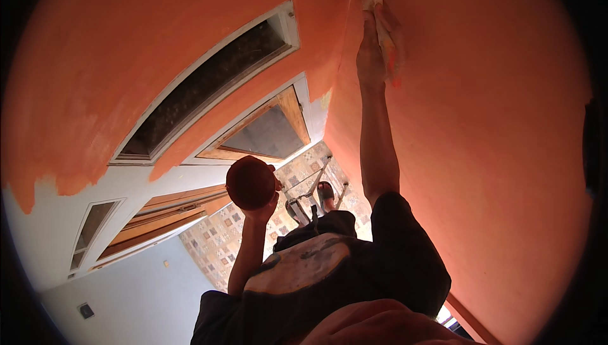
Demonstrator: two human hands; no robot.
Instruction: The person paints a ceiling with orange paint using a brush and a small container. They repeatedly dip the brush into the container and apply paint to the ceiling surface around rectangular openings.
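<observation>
Raised far up, my right hand [372,57] is closed around what looks like a paintbrush [384,38], pale and streaked with orange. Its upper end is at the corner where two orange walls meet, blurred and partly hidden by the fingers. Lower and to the left, my left hand [271,202] grips a round, dark paint container [251,183], its fingers wrapped around the side. The container is in shadow, so its contents are hard to make out. Fresh-looking orange paint covers the right wall [481,129] and ends raggedly over white on the left wall [190,41].
A narrow white-framed window [215,82] and a wood-framed pane [266,131] are set in the left wall. My sandalled feet [325,196] are by a thin metal frame [313,186] above a patterned tile floor [215,243]. Farther left is a wooden door [158,221].
</observation>
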